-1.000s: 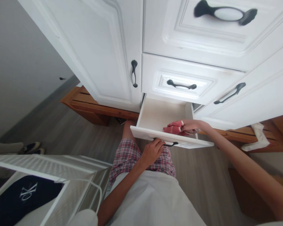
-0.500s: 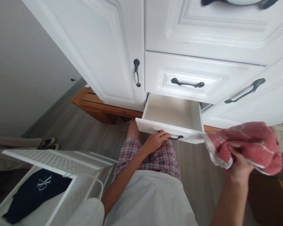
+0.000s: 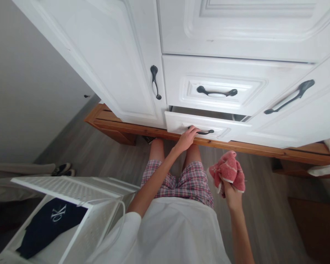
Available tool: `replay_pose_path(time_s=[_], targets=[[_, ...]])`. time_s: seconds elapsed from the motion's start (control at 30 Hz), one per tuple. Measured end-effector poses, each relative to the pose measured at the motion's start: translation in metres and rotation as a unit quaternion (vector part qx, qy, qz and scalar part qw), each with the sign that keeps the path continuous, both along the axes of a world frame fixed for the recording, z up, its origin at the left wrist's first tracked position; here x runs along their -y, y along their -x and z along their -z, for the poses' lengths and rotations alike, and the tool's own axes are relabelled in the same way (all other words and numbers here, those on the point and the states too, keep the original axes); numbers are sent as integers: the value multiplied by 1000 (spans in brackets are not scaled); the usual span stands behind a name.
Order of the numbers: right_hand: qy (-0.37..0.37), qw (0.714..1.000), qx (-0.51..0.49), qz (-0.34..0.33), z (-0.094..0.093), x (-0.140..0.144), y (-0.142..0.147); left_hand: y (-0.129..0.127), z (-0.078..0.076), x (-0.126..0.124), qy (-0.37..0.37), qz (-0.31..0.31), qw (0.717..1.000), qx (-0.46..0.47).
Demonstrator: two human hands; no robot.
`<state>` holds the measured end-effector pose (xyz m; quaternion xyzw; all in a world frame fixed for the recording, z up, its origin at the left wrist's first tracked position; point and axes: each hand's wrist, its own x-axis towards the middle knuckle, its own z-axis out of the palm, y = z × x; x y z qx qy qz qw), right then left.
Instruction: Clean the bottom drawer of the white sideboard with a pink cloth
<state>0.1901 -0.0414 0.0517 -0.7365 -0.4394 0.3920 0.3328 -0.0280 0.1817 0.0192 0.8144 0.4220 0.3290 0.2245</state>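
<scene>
My left hand [image 3: 187, 138] reaches forward and rests on the dark handle [image 3: 204, 131] of the lowest white drawer [image 3: 178, 124], which stands out only a little from the cabinet. My right hand [image 3: 231, 190] is held lower, near my right thigh, and grips a bunched pink cloth [image 3: 227, 170] with white edging. The cloth hangs clear of the drawer, over the grey floor.
White cabinet doors and another drawer [image 3: 217, 86] with dark handles fill the top. A wooden base [image 3: 118, 128] runs beneath them. A white mesh basket [image 3: 79, 194] with a dark garment [image 3: 52, 220] stands at lower left. Shoes [image 3: 62, 169] lie by the left wall.
The drawer went from wide open to almost closed under my left hand. My right hand lifted the pink cloth out of the drawer and brought it down beside my leg.
</scene>
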Motion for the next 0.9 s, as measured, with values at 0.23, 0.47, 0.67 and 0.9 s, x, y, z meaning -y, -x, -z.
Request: replay_pose_path(time_s=[0.23,0.47,0.67,0.9], targets=[[14,990,123,-73,-18,-33,11,-13,0,-26,-1,-24,1000,-1],[-40,997,38,58,-8,-32,7,-11,0,-39,3,-8,1000,6],[-220,965,19,140,21,-46,-20,-8,-4,-41,1,-2,998,59],[-222,960,45,163,17,-90,-74,3,3,-5,11,-50,991,124]])
